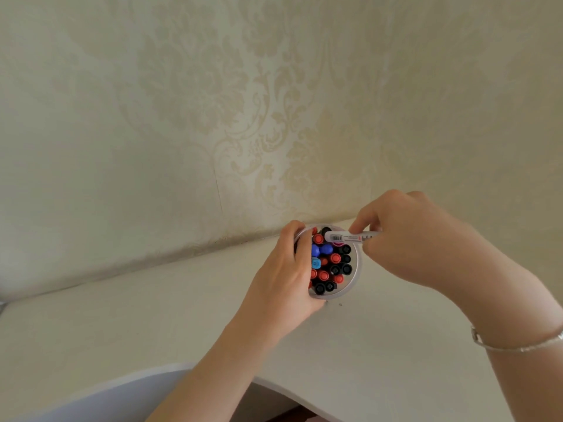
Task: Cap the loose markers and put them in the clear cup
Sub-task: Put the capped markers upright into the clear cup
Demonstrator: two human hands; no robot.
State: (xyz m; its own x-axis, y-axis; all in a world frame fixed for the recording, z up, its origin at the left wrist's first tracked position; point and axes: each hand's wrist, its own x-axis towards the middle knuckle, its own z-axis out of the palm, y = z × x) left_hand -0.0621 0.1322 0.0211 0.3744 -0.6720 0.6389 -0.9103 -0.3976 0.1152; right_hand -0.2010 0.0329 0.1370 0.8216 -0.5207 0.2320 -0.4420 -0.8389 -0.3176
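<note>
The clear cup stands on the white table near the wall, packed with several capped markers showing red, black and blue caps. My left hand wraps around the cup's left side, fingers curled over its rim. My right hand pinches a white marker with a barcode label, holding it almost level across the cup's far rim. Its right end is hidden inside my fingers, so I cannot see its cap.
The white table has a curved front edge at the bottom of the view. A patterned wallpapered wall rises directly behind the cup. A thin bracelet circles my right wrist.
</note>
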